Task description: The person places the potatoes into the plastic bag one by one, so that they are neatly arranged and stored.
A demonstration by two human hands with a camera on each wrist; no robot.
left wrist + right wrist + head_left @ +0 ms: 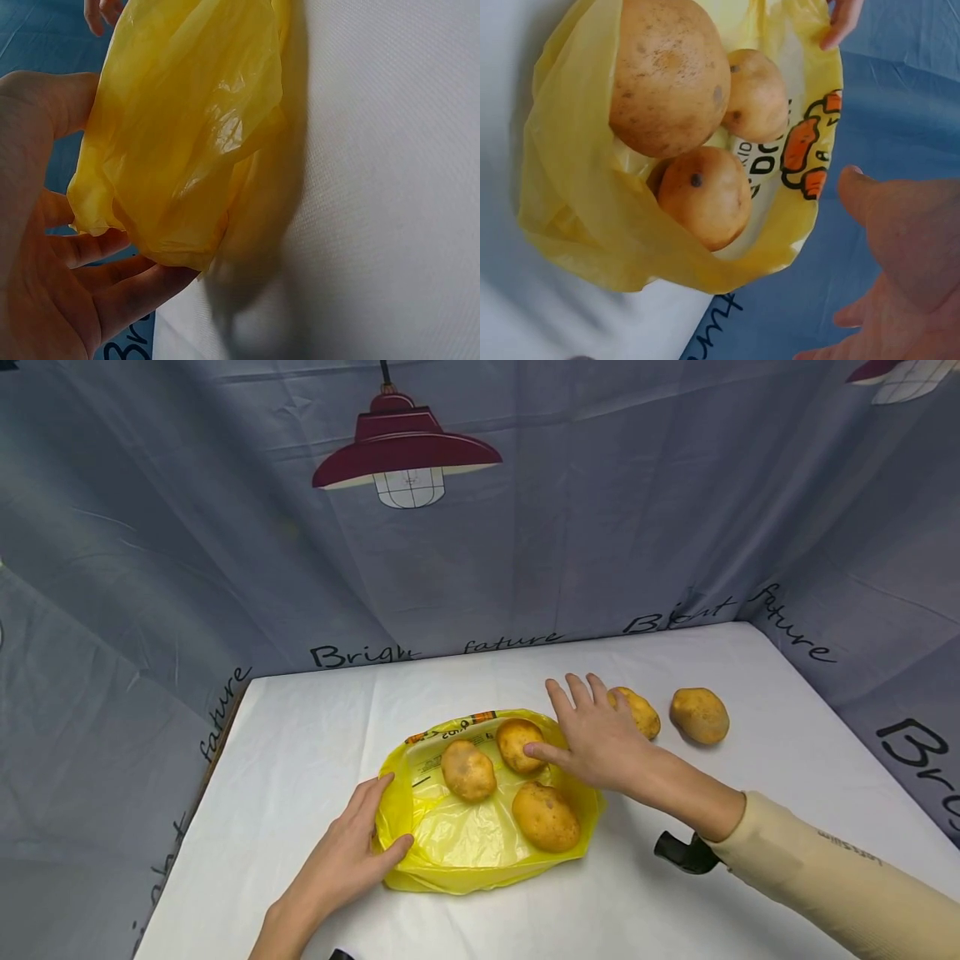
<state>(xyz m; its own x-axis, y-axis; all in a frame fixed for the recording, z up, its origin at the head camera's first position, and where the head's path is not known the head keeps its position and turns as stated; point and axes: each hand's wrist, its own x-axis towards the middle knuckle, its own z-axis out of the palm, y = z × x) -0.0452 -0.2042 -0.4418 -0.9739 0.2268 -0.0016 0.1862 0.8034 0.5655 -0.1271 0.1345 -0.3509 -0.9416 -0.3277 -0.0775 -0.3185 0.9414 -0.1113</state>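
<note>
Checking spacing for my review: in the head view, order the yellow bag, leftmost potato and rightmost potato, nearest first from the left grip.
1. Yellow bag: touching the left grip.
2. Leftmost potato: inside the bag.
3. Rightmost potato: outside the bag, far right.

Glossy plastic bag [480,878], matt potatoes [546,817], finely textured cloth [390,187].
</note>
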